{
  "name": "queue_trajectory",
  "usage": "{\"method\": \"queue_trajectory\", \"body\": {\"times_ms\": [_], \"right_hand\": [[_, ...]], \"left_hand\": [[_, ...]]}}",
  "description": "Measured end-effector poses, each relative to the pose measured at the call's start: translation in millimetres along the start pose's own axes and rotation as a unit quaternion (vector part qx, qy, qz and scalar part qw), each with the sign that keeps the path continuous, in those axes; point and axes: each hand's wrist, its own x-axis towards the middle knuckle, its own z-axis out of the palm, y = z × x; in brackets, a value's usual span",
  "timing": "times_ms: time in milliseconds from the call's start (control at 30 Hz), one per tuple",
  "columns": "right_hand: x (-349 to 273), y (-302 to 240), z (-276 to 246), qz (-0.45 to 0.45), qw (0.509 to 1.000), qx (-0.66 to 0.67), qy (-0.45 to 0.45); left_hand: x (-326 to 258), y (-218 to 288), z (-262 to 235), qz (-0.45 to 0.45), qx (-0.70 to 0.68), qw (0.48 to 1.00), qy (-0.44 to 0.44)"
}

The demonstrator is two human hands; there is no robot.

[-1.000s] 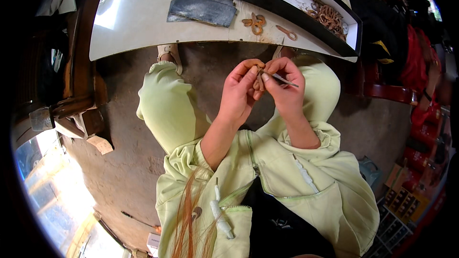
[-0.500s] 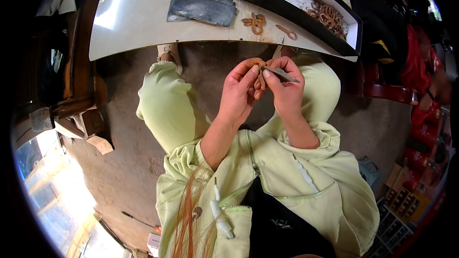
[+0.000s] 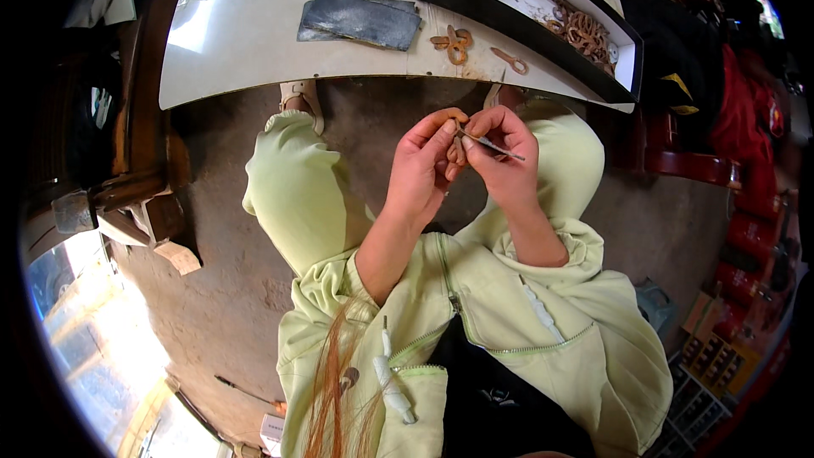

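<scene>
1. Your right hand (image 3: 509, 163) pinches the grey strip (image 3: 512, 153): edge-on now, broader half a second ago.
2. Your left hand (image 3: 424, 157) pinches a brown piece (image 3: 456, 151) beside it, between your knees (image 3: 568, 148).
3. White table (image 3: 237, 59): dark slabs (image 3: 365, 20), rusty pieces (image 3: 458, 52), black box (image 3: 519, 32); brown floor (image 3: 225, 229).

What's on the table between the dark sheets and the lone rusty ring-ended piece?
A small cluster of rusty ring-ended pieces lies between the dark sheets and the lone piece, head view.
</scene>
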Motion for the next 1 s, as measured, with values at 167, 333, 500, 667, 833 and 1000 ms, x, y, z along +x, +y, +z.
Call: {"method": "queue_trajectory", "body": {"times_ms": [167, 333, 500, 667, 833, 1000], "right_hand": [[0.1, 0.2, 0.3, 0.031, 0.998, 0.045, 0.012], [-1.6, -1.8, 1.6, 0.001, 1.0, -0.001, 0.019], [-1.5, 0.0, 2.1, -0.002, 1.0, -0.027, 0.003], [-1.5, 1.4, -0.5, 0.006, 1.0, 0.003, -0.02], [-0.5, -5.6, 1.4, -0.027, 0.996, 0.08, -0.029], [1.1, -8.4, 6.9, -0.094, 0.994, -0.025, -0.041]], "left_hand": [[0.1, 2.1, 8.3, 0.017, 0.04, 0.998, 0.034], [-2.2, 6.1, 13.4, 0.042, 0.118, 0.99, 0.06], [-0.3, 2.3, -0.4, 0.024, 0.077, 0.996, 0.034], [-4.9, 6.9, 6.8, 0.0, -0.04, 0.999, -0.001], [-4.9, 5.1, 10.2, 0.003, -0.049, 0.998, -0.028], [-3.8, 8.1, 12.5, -0.002, 0.009, 1.0, 0.029]]}}
